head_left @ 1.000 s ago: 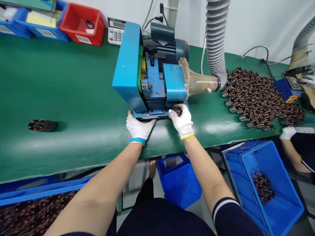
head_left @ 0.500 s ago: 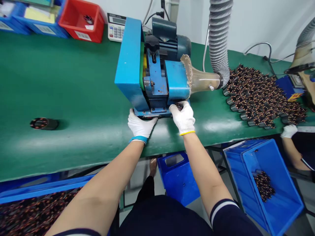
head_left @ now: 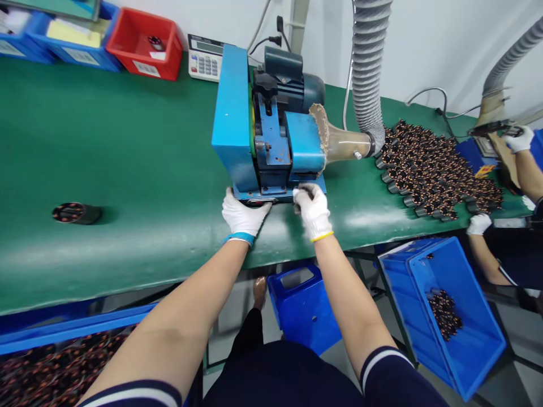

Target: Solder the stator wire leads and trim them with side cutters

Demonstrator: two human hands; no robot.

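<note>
A blue belt-sanding machine (head_left: 271, 135) stands on the green bench in front of me. My left hand (head_left: 245, 213), in a white glove, rests at the front left corner of its base, thumb stretched along the front edge and fingers apart. My right hand (head_left: 313, 210), also gloved, is closed around a small dark motor stator (head_left: 297, 208), just in front of the machine's lower right side. Fingers and motion blur hide most of that part. A single black stator (head_left: 76, 213) with copper windings lies on its side at the left of the bench.
Many copper-wound stators (head_left: 432, 169) stand grouped at the right. A grey hose (head_left: 371, 68) joins the machine's dust outlet. Bins, including a red one (head_left: 144, 45), and a calculator (head_left: 206, 59) line the back. A blue crate (head_left: 479, 328) and a co-worker's gloved hand (head_left: 479, 224) are at right.
My right hand has drawn back from under the blue guard and turned, with the stator still in it. My left hand stays on the base. A co-worker's other hand now shows at far right.
</note>
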